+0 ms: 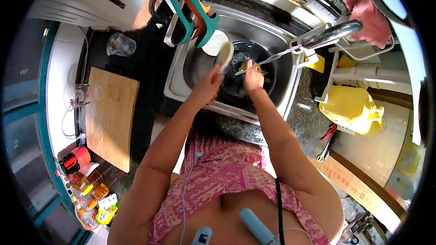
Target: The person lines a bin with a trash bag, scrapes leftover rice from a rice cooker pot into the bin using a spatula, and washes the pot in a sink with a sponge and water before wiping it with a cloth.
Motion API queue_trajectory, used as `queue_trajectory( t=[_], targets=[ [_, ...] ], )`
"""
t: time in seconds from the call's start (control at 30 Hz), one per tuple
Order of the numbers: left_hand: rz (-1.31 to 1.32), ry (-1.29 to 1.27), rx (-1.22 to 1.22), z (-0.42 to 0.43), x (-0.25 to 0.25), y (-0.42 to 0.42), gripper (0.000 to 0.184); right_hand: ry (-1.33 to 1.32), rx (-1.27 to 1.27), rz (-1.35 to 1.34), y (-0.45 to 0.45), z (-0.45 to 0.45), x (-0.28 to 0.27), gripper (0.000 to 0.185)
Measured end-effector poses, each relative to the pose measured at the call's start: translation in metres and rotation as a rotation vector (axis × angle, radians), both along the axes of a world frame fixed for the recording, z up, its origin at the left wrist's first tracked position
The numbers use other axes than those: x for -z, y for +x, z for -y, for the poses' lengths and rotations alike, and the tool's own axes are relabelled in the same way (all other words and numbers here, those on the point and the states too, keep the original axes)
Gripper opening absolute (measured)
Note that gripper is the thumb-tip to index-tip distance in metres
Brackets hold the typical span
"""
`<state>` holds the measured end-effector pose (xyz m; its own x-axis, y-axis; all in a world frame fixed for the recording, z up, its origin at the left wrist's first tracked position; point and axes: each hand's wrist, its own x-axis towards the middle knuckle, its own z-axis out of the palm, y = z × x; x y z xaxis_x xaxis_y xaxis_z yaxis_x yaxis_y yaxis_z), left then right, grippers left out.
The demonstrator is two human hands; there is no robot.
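Black stone counter (154, 70) frames the stainless-steel sink (171, 89). Left hand (209, 83) grips a pale oval object (225, 56); right hand (254, 79) pinches a yellow sponge-like piece (242, 67) within the round black pan (271, 75), under running water (278, 56). Washing appears underway; rinsing seemingly remains.

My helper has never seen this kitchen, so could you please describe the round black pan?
Find the rectangular silver metal sink. Inside it sits a wide round black pan, beneath the right hand. Its dark colour separates it from the smaller white round dish.
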<state>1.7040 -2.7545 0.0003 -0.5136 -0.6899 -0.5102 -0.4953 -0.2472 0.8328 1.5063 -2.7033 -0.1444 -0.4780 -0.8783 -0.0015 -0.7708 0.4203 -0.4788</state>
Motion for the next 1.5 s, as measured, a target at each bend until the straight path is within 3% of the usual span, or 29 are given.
queue_trajectory(
  t=[0.03, 0.07, 0.1, 0.13, 0.17, 0.23, 0.33, 0.4, 0.47, 0.57, 0.6, 0.67, 0.7, 0.77, 0.8, 0.87, 0.93, 1.0, 1.07, 1.1, 1.13, 1.17, 1.23, 1.27, 1.33, 1.37, 1.4, 1.43, 1.5],
  targets=[
    [0.112, -0.191, -0.021, 0.003, -0.016, 0.006, 0.05, 0.18, -0.072, -0.155, -0.005, 0.001, -0.002, 0.028],
    [0.111, -0.193, -0.019, 0.01, -0.004, 0.015, 0.05, 0.373, -0.216, -0.323, -0.011, 0.0, -0.004, 0.033],
    [0.293, -0.419, 0.035, 0.018, 0.02, 0.026, 0.05, 0.567, -0.361, -0.488, -0.012, 0.0, -0.007, 0.039],
    [0.474, -0.647, 0.092, 0.023, 0.038, 0.036, 0.051, 0.567, -0.358, -0.486, -0.007, -0.001, -0.019, 0.039],
    [0.555, -0.636, 0.165, 0.026, 0.035, 0.038, 0.051, 0.714, -0.456, -0.423, 0.002, -0.001, -0.038, 0.037],
    [0.619, -0.606, 0.194, 0.025, 0.034, 0.032, 0.051, 0.858, -0.551, -0.358, 0.011, 0.0, -0.021, 0.034],
    [0.742, -0.583, 0.295, 0.022, 0.032, 0.022, 0.047, 0.787, -0.597, -0.162, 0.024, 0.007, 0.08, 0.031],
    [0.799, -0.597, 0.369, 0.024, 0.027, 0.02, 0.043, 0.272, -0.304, -0.095, 0.023, 0.04, 0.096, 0.036],
    [0.809, -0.474, 0.461, 0.03, 0.018, 0.016, 0.03, 0.386, -0.384, -0.296, -0.005, 0.069, 0.087, 0.029],
    [0.947, -0.46, 0.64, 0.04, 0.026, -0.002, 0.025, 0.337, -0.344, -0.278, -0.032, 0.038, 0.079, 0.037],
    [0.944, -0.461, 0.639, 0.039, 0.038, 0.0, 0.025, 0.491, -0.399, -0.304, -0.03, 0.024, 0.058, 0.038],
    [0.776, -1.173, 0.384, 0.039, 0.068, 0.001, 0.023, 0.74, -0.517, -0.293, -0.003, 0.007, 0.017, 0.038],
    [0.773, -1.177, 0.382, 0.041, 0.064, -0.004, 0.023, 0.806, -0.566, -0.263, 0.012, 0.002, 0.02, 0.038],
    [0.64, -0.783, 0.278, 0.042, 0.054, -0.021, 0.03, 0.85, -0.595, -0.2, 0.035, 0.009, 0.052, 0.039],
    [0.638, -0.785, 0.277, 0.039, 0.054, -0.028, 0.03, 0.784, -0.551, -0.187, 0.037, 0.017, 0.072, 0.039],
    [0.698, -0.356, 0.21, 0.033, 0.056, -0.037, 0.041, 0.463, -0.38, -0.224, 0.028, 0.041, 0.104, 0.04],
    [0.65, -0.404, 0.299, 0.041, 0.121, -0.031, 0.047, 0.336, -0.312, -0.386, -0.011, 0.062, 0.128, 0.041],
    [0.609, -0.441, 0.388, 0.041, 0.138, -0.024, 0.055, 0.54, -0.32, -0.247, -0.026, 0.059, 0.042, 0.039],
    [0.25, -0.123, 0.003, 0.04, 0.114, -0.023, 0.064, 0.728, -0.409, -0.23, -0.018, 0.034, -0.029, 0.038],
    [0.245, -0.124, 0.01, 0.041, 0.114, -0.023, 0.064, 0.802, -0.466, -0.209, -0.008, 0.02, -0.055, 0.038],
    [0.109, 0.139, -0.064, 0.045, 0.116, -0.021, 0.07, 0.859, -0.513, -0.158, 0.003, 0.01, -0.08, 0.038],
    [-0.028, 0.403, -0.14, 0.045, 0.117, -0.021, 0.077, 0.869, -0.604, -0.099, 0.008, 0.003, -0.04, 0.038],
    [-0.054, 0.541, -0.174, 0.038, 0.109, -0.022, 0.077, 0.887, -0.78, 0.036, 0.017, -0.01, 0.039, 0.039],
    [-0.078, 0.683, -0.209, 0.032, 0.102, -0.024, 0.078, 0.734, -0.528, 0.306, 0.028, -0.006, 0.032, 0.035],
    [-0.107, 0.715, -0.219, 0.024, 0.084, -0.027, 0.082, 0.245, -0.105, 0.889, 0.053, 0.003, 0.014, 0.029],
    [-0.178, 0.696, -0.192, 0.023, 0.092, -0.026, 0.087, 0.221, -0.008, 1.127, 0.053, 0.016, -0.034, 0.029],
    [-0.247, 0.678, -0.168, 0.02, 0.096, -0.025, 0.093, 0.14, 0.124, 1.32, 0.053, 0.028, -0.04, 0.027],
    [-0.239, 0.686, -0.214, 0.018, 0.067, -0.028, 0.092, 0.044, 0.263, 1.503, 0.053, 0.041, -0.045, 0.026],
    [-0.19, 0.617, -0.182, 0.022, 0.041, -0.032, 0.092, -0.253, 0.457, 1.675, 0.034, 0.065, -0.017, 0.017]
  ],
)
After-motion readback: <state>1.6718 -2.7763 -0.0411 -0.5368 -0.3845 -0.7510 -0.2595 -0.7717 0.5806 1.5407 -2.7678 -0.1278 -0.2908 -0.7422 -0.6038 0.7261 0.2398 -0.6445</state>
